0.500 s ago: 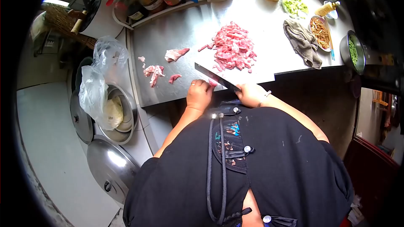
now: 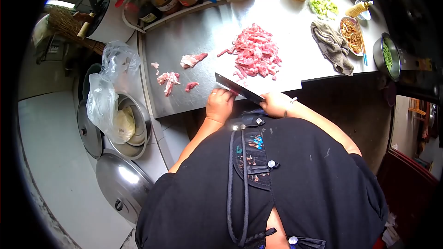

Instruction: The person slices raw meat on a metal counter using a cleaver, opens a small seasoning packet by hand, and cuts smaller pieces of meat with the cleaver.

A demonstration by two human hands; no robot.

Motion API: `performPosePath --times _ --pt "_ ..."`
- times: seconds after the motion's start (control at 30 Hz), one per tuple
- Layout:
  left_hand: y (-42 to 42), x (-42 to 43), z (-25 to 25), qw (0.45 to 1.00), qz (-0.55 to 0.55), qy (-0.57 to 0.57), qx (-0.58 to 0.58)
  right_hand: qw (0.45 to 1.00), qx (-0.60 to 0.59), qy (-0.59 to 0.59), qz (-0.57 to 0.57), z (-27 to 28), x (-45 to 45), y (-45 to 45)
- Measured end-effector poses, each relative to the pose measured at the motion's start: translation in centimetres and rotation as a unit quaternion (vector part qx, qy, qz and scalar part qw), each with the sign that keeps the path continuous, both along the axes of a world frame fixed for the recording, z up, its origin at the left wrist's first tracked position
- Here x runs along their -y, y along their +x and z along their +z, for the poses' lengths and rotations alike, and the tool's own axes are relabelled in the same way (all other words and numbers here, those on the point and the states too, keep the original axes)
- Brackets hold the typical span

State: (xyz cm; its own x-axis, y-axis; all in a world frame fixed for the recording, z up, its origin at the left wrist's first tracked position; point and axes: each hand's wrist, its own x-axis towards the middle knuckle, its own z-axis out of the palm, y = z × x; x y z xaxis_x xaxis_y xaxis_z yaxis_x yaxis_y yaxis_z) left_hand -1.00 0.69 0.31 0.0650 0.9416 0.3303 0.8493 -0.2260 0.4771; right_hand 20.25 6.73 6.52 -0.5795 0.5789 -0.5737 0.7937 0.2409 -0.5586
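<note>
"What are the hands doing?"

"My left hand is curling its fingers together and pinching a small pink piece near the front edge of the desk. My right hand is closing firmly around the handle of the knife."

"Current finding at the blade?"

"The knife is slanting across, its blade running just beside my left fingertips and hiding part of the small pink piece. In my judgement, that is leaving the fingertips little clearance, so their curled position is mattering. Whether the edge is touching the desk, I cannot tell."

"And the remaining meat?"

"The heap of cut meat is lying beyond the blade, towards the middle of the desk. Pale-edged scraps are lying apart on the left, and a crumpled cloth is resting on the right."
</note>
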Motion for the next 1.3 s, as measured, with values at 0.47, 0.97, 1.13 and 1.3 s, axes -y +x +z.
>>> performPosePath --times 0.47,0.97,1.13,1.3 --pt "0.6 0.1 -0.8 1.0 0.018 -0.008 0.021 0.997 0.052 -0.033 0.04 0.3 -0.7 -1.6" --pt "1.6 -0.9 0.1 0.999 0.011 -0.019 0.031 0.994 0.012 0.057 -0.087 -0.8 -2.3 -1.7" --pt "1.6 -1.4 0.4 0.999 -0.003 -0.039 0.031 0.988 -0.022 0.068 -0.134 0.3 -2.8 -0.2" --pt "1.3 -1.3 0.3 0.994 0.044 -0.044 0.09 0.997 -0.01 0.067 -0.044 0.5 -1.3 0.6"
